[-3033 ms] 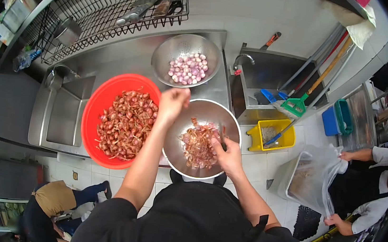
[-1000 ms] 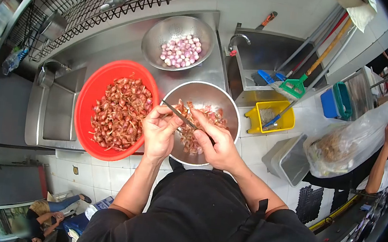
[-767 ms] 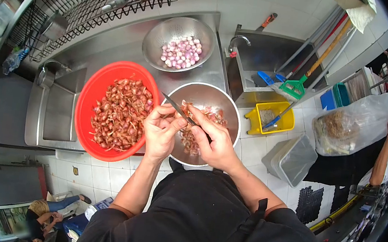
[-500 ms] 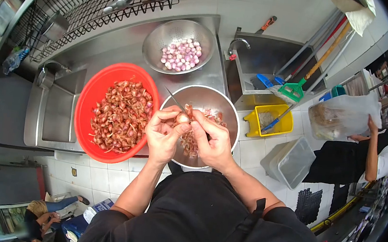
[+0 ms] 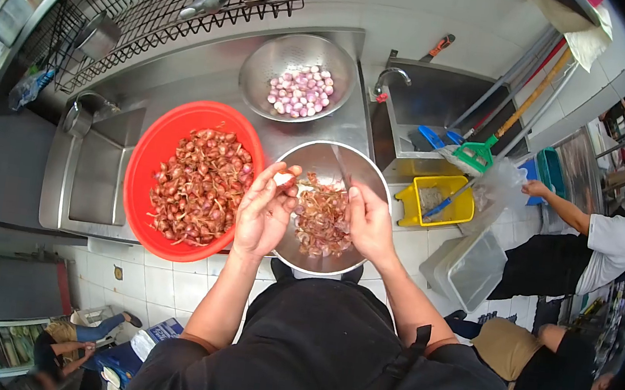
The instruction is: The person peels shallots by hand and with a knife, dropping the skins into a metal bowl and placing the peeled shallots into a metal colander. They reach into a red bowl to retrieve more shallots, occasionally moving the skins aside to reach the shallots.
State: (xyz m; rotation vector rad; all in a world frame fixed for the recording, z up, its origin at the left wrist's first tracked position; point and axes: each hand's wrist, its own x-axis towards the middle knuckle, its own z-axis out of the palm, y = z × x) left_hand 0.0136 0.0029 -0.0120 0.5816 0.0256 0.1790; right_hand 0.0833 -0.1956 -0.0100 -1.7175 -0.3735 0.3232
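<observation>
A shallot [image 5: 283, 179] sits between the fingertips of my left hand [image 5: 265, 209], at the left rim of a steel bowl [image 5: 376, 202]. My right hand [image 5: 370, 221] is closed around a small knife [image 5: 343, 164], whose blade points up and away over the bowl. Reddish shallot skins [image 5: 321, 223] lie inside that bowl. To its left, a red basin [image 5: 142, 176] holds a heap of unpeeled shallots [image 5: 202, 182]. Behind the bowl, a steel colander [image 5: 257, 73] contains peeled, pale purple shallots [image 5: 301, 91].
A sink [image 5: 103, 171] is at the left and another [image 5: 429, 116] at the back right. A wire rack [image 5: 172, 2] hangs above the counter. On the floor stand a yellow bucket [image 5: 454, 203] and a plastic bin [image 5: 470, 267]. Other people are at the right and lower left.
My hands have moved apart; the knife has come away from the shallot. At the right, a person's plastic bag has been lowered towards the bucket, and another person has come into view.
</observation>
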